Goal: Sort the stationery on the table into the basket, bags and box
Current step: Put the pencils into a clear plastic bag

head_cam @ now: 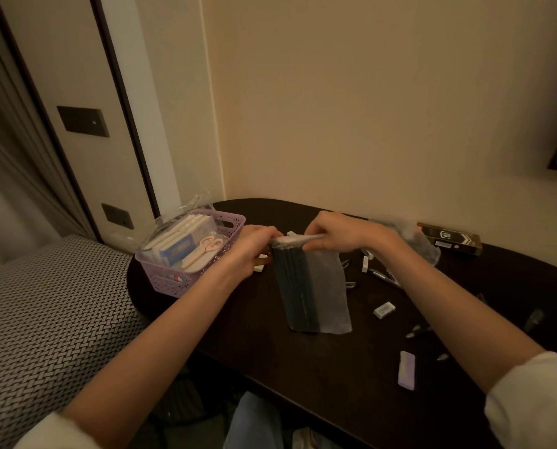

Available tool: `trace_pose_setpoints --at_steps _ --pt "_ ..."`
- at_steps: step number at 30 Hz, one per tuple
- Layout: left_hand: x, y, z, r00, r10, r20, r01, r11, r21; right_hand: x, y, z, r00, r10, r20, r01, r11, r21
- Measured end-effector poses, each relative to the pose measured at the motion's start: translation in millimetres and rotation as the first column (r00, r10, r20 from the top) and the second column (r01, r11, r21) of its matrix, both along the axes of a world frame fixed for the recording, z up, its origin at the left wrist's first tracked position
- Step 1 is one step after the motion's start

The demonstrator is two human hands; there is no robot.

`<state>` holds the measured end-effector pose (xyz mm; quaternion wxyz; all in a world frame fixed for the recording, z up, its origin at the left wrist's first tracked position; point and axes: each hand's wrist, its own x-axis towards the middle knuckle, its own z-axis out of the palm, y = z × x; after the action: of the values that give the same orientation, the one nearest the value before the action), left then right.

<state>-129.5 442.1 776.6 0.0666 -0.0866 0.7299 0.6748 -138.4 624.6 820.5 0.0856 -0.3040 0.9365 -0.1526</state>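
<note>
We pinch the top edge of the bag [316,286] with both hands: left hand [254,247] at its 9 o'clock end, right hand [332,233] at 3 o'clock. The bag hangs lengthwise toward 6 o'clock, pencils [290,286] inside, basket [218,257] nearer the left hand.

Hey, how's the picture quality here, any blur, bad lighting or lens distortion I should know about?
Head view: dim, warm yellowish light; the dark table swallows the small pens lying on it. Wide-angle lens bends the door frame and wall edges. Soft overall, with blur toward the left edge at the curtain. The clear bag held by both hands shows mild sheen.
</note>
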Motion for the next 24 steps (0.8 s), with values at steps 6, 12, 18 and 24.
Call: trace_pose_setpoints --at_steps 6,12,18,24 --pt "6.5 -16.0 -16.9 0.940 -0.252 -0.228 0.230 0.966 -0.121 -2.6 5.1 -7.9 0.994 -0.052 0.093 0.061 0.994 -0.093" --pt "6.9 -12.1 -34.3 0.950 -0.219 -0.221 0.249 0.961 0.120 -7.5 8.5 -22.5 0.985 -0.150 0.083 0.167 0.954 -0.250" --pt "-5.2 -25.6 0.3 0.927 -0.099 -0.362 0.154 0.980 0.127 -15.0 -11.9 -1.8 0.986 -0.150 0.070 0.165 0.857 -0.488" --pt "-30.9 -64.7 57.3 0.920 -0.085 -0.382 0.051 0.994 -0.098 -38.1 -55.2 15.3 0.945 -0.060 0.320 0.288 0.611 -0.737"
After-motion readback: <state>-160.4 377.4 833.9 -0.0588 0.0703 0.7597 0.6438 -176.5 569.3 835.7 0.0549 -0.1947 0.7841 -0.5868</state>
